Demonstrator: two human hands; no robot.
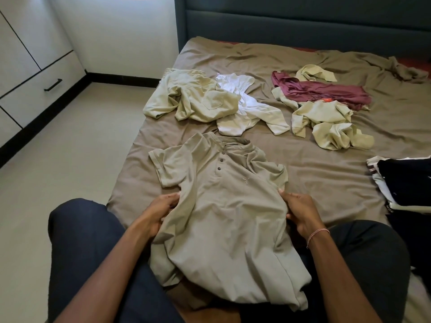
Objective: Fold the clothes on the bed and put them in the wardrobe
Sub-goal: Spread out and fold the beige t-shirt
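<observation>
An olive polo shirt [221, 206] lies face up in front of me, collar away, its hem draped over my lap. My left hand [158, 213] grips the shirt's left side seam below the sleeve. My right hand [300, 213] pinches the right side seam at the same height. Further up the bed [314, 173] lie loose clothes: a crumpled beige garment [191, 99], a white garment [242, 106], a maroon garment [326, 92] and another beige garment [326, 122].
A stack of folded dark and light clothes [405, 183] sits at the bed's right edge. White wardrobe doors and a drawer with a black handle [53, 85] stand at the left across a tiled floor. A dark padded headboard [303, 22] backs the bed.
</observation>
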